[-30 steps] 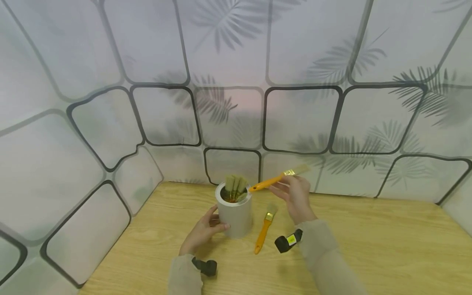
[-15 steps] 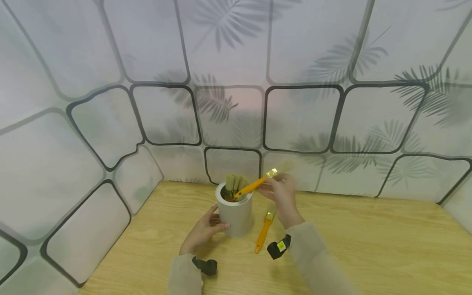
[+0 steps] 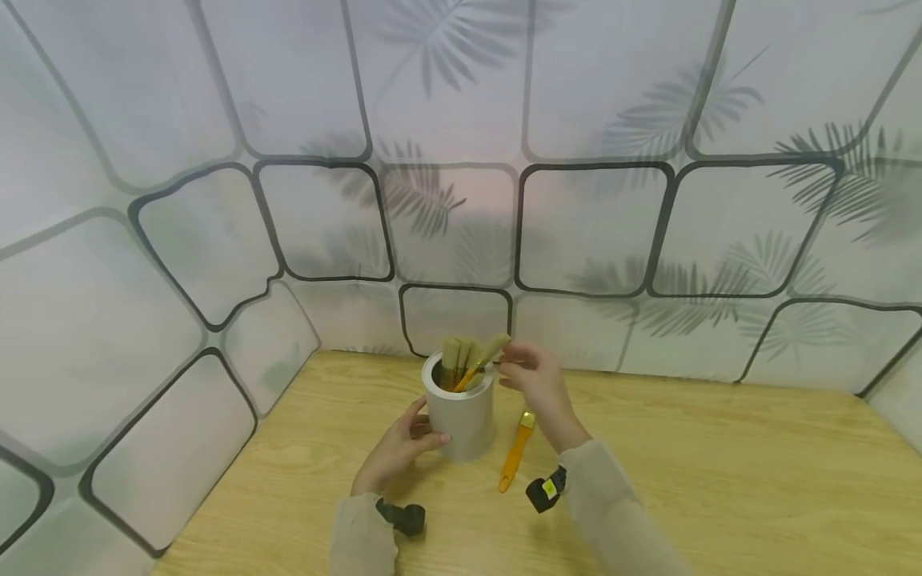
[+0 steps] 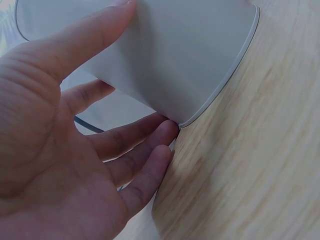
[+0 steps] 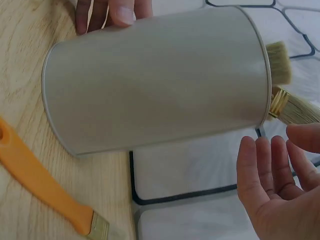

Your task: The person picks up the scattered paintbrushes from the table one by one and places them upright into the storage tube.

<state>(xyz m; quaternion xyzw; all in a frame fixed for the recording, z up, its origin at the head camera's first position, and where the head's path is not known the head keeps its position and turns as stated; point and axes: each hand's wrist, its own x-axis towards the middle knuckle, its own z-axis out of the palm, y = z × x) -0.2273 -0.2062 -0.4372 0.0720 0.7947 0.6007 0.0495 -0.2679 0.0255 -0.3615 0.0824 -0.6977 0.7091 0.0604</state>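
Note:
A whitish cylindrical container (image 3: 464,428) stands upright on the table, holding several paintbrushes (image 3: 457,356) with bristles up. My left hand (image 3: 399,452) holds its left side, thumb on the front and fingers round toward the back; the left wrist view shows the fingertips low against the wall. One paintbrush (image 5: 295,105) leans over the container's rim to the right, handle down inside. Beside its bristles is my right hand (image 3: 536,384), thumb apart from extended fingers, with nothing seen between them in the right wrist view. Another paintbrush (image 3: 517,452) with an orange handle lies right of the container.
The wooden table (image 3: 706,472) reaches the patterned wall covering (image 3: 583,232) just behind the container. More of this covering rises at the left side. Each wrist wears a black camera mount (image 3: 403,518).
My right hand has moved left with a paintbrush, put it handle first into the container, and let go. The left hand has kept its hold on the container.

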